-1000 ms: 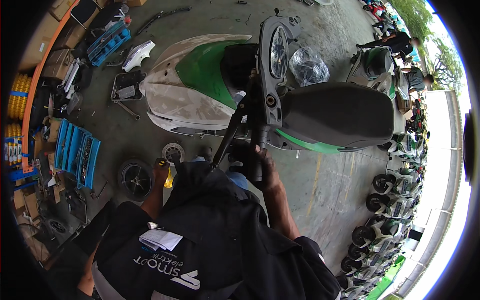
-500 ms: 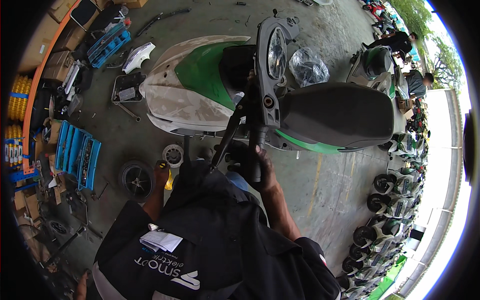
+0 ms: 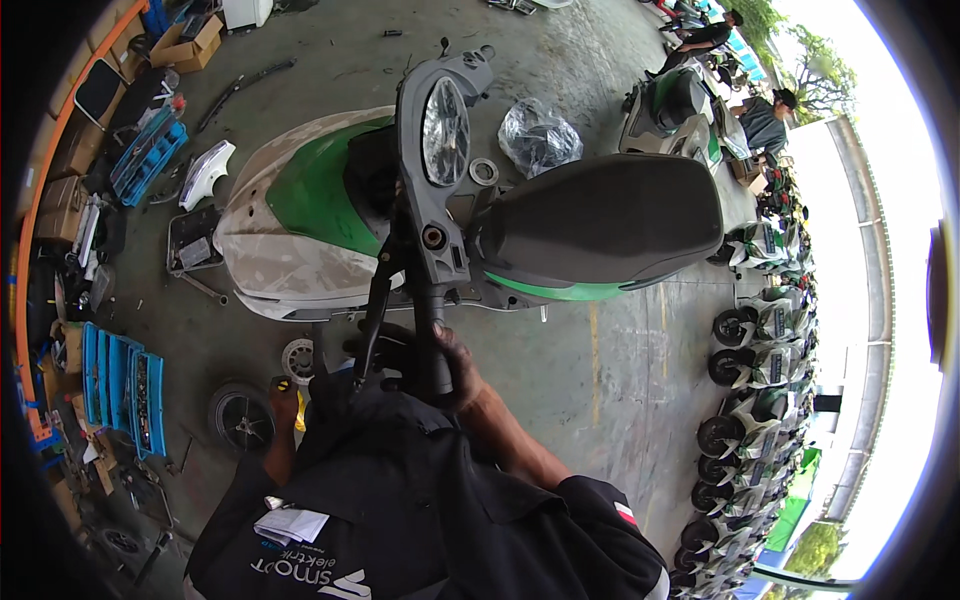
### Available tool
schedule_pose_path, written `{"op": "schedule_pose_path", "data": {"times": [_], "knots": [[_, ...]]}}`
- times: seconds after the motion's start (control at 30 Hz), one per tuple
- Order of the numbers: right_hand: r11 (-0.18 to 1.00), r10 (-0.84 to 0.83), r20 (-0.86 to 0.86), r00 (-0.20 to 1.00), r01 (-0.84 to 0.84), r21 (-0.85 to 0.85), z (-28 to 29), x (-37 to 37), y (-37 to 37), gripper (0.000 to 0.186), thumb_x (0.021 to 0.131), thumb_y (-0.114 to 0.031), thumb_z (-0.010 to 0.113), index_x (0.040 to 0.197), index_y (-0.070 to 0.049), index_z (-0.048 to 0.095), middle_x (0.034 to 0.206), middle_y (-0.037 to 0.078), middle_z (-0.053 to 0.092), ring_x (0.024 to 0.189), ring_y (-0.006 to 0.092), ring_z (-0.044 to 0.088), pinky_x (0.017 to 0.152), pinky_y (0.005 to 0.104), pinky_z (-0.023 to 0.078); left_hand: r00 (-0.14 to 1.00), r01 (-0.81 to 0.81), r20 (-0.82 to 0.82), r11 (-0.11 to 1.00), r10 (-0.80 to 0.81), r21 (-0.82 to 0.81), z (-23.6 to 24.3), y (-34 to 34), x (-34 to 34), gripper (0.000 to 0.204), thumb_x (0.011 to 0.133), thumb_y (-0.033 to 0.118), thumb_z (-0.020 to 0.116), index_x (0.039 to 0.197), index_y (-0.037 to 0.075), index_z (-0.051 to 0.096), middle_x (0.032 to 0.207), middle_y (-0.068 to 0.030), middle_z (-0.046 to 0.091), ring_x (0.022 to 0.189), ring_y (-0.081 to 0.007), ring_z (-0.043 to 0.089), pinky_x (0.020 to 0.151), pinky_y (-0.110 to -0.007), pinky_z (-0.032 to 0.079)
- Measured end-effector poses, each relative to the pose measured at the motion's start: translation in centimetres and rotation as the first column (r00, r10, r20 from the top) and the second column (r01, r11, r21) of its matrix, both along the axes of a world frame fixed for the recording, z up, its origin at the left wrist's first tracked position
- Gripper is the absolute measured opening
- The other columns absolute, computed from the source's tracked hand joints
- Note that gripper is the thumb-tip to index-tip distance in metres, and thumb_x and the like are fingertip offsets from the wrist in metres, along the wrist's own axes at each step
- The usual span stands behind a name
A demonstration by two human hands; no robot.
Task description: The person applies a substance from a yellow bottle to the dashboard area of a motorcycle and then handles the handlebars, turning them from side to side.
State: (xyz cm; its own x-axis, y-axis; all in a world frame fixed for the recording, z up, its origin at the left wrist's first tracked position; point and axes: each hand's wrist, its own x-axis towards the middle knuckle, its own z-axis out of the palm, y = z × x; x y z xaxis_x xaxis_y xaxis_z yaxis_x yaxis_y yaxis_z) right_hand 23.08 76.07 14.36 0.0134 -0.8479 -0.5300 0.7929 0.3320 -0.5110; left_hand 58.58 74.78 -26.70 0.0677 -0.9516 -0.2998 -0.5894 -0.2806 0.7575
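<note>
The scooter [image 3: 300, 255], white and green with dust over its front panels, stands across the view in front of me. My right hand [image 3: 461, 372] is closed around the black handlebar grip [image 3: 431, 335] on its near side. A black lever [image 3: 375, 310] runs down beside that grip. Lower at the left, my left hand [image 3: 284, 408] is closed on a small tool with a yellow-and-black end [image 3: 281, 384]; its kind cannot be made out. A yellow thing [image 3: 300, 412], partly hidden, shows just beside that hand.
A loose wheel [image 3: 241, 418] and a metal disc [image 3: 297, 360] lie on the floor near my left hand. Blue toolboxes [image 3: 122, 390] stand open farther left. Clear plastic wrapping [image 3: 540, 138] lies beyond the seat [image 3: 610, 220]. Parked scooters [image 3: 745, 340] line the right; people stand at the far right.
The whole view has shifted, so the scooter now appears farther left. My right hand stays on the handlebar grip, and my left hand keeps hold of the small tool.
</note>
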Motion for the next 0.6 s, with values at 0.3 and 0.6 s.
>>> {"op": "schedule_pose_path", "data": {"times": [0.3, 0.6], "knots": [[0.971, 0.233, -0.592, 0.772, -0.148, 0.19, 3.4, -1.7, 0.5, 0.059, 0.082, -0.05, 0.062, 0.109, 0.002, 0.054, 0.091, 0.009, 0.058, 0.078, 0.0177, 0.059, 0.069, 0.031, 0.049, 1.0, -0.018, -0.016, 0.996, 0.017, -0.083, -1.6, -0.5, 0.9, 0.021, 0.078, 0.013, 0.066, 0.097, 0.006, 0.06, 0.09, -0.0134, 0.064, 0.083, -0.0278, 0.063, 0.075, -0.036, 0.049], [0.988, 0.151, -0.175, 0.973, -0.142, 0.064, -1.3, -0.9, 0.3, 0.064, 0.084, -0.048, 0.062, 0.123, 0.0, 0.042, 0.09, 0.008, 0.059, 0.08, 0.0195, 0.06, 0.073, 0.0309, 0.048, 0.969, 0.177, 0.192, 0.977, -0.153, -0.118, -1.9, -1.6, 0.5, 0.024, 0.08, 0.019, 0.069, 0.097, 0.004, 0.06, 0.092, -0.013, 0.064, 0.087, -0.0259, 0.063, 0.078, -0.036, 0.048]]}}
